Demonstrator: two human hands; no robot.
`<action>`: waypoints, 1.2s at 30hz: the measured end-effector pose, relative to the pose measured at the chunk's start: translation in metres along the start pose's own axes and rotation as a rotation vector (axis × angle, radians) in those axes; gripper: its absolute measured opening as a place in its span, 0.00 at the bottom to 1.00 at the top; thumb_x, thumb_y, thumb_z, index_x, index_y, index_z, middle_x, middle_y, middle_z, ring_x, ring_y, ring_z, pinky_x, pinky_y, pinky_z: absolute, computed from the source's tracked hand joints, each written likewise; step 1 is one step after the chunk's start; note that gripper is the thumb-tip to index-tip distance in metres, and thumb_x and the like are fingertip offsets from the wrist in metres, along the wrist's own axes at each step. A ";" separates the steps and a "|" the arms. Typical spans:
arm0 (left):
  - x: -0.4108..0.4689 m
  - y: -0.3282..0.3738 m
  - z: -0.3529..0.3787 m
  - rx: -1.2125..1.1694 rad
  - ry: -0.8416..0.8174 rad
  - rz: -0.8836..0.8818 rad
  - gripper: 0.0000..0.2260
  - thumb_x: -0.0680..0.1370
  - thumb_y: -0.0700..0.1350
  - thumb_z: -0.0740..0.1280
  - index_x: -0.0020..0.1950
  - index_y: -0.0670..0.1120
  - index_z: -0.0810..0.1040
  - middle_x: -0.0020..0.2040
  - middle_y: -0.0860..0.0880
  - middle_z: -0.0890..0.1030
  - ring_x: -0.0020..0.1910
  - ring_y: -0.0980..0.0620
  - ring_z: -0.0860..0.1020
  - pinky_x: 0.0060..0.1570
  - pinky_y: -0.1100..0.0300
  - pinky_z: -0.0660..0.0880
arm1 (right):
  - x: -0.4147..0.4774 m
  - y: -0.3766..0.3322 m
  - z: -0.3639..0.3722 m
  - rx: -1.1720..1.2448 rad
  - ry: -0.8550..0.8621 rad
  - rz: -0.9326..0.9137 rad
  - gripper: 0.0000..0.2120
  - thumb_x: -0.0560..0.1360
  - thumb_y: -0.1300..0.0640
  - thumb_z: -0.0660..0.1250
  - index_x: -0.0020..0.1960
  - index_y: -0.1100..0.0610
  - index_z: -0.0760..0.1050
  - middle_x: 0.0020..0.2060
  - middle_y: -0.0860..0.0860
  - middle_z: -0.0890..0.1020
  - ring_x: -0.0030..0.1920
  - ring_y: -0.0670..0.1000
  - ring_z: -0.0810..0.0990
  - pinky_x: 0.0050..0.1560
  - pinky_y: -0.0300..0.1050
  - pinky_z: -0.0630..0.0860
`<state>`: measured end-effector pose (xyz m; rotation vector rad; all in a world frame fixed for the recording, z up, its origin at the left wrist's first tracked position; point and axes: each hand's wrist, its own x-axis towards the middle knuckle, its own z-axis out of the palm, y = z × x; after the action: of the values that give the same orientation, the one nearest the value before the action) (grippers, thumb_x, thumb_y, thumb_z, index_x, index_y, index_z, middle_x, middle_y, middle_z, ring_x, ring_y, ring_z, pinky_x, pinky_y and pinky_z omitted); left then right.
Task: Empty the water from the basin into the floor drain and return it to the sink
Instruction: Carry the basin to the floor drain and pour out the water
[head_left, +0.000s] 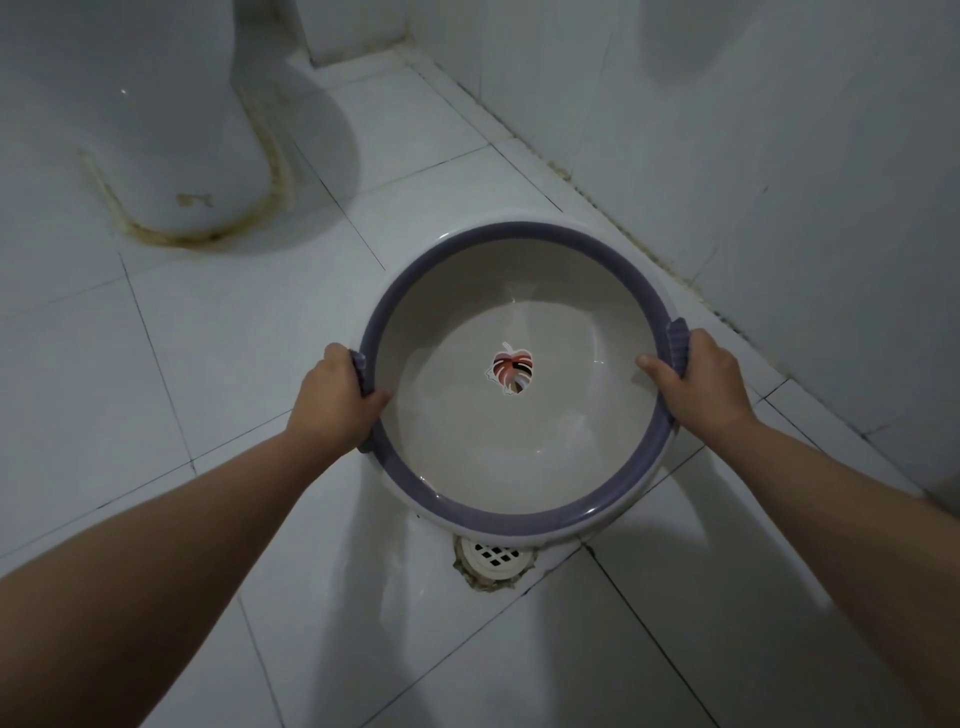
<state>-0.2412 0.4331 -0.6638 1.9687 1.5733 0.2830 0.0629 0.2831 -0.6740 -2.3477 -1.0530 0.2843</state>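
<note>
A round white basin (467, 312) with a purple rim and a leaf sticker on its bottom hangs above the tiled floor. It holds shallow clear water. My left hand (337, 395) grips the rim's left handle, and my right hand (696, 379) grips the right handle with the thumb inside the rim. The white floor drain (493, 558) with a grid cover lies just below the basin's near edge, partly hidden by it. The sink is not in view.
A white toilet base (156, 130) with stained sealant stands at the upper left. A tiled wall (779, 156) runs along the right, meeting the floor in a diagonal line. White floor tiles (156, 364) spread to the left and below.
</note>
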 end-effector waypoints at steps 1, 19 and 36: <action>0.000 -0.001 0.000 -0.002 -0.003 0.003 0.17 0.73 0.42 0.68 0.57 0.38 0.67 0.50 0.39 0.77 0.41 0.47 0.72 0.40 0.58 0.70 | 0.000 0.000 0.000 -0.002 0.001 -0.001 0.17 0.71 0.49 0.68 0.43 0.58 0.64 0.37 0.55 0.72 0.38 0.55 0.71 0.38 0.45 0.66; 0.000 -0.009 0.000 -0.012 0.007 0.030 0.17 0.71 0.42 0.70 0.55 0.38 0.68 0.44 0.44 0.73 0.41 0.47 0.71 0.38 0.57 0.68 | -0.004 -0.002 -0.003 -0.029 -0.006 -0.009 0.17 0.71 0.48 0.68 0.43 0.59 0.64 0.37 0.55 0.72 0.37 0.55 0.71 0.37 0.45 0.65; 0.004 -0.016 0.002 0.014 -0.008 0.049 0.17 0.70 0.43 0.72 0.47 0.42 0.65 0.41 0.46 0.72 0.39 0.48 0.71 0.27 0.65 0.62 | -0.005 -0.002 -0.006 -0.041 -0.015 -0.012 0.19 0.70 0.47 0.69 0.42 0.59 0.64 0.37 0.56 0.73 0.38 0.56 0.72 0.37 0.45 0.66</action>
<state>-0.2524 0.4383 -0.6750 2.0192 1.5274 0.2840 0.0605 0.2781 -0.6681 -2.3780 -1.0896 0.2782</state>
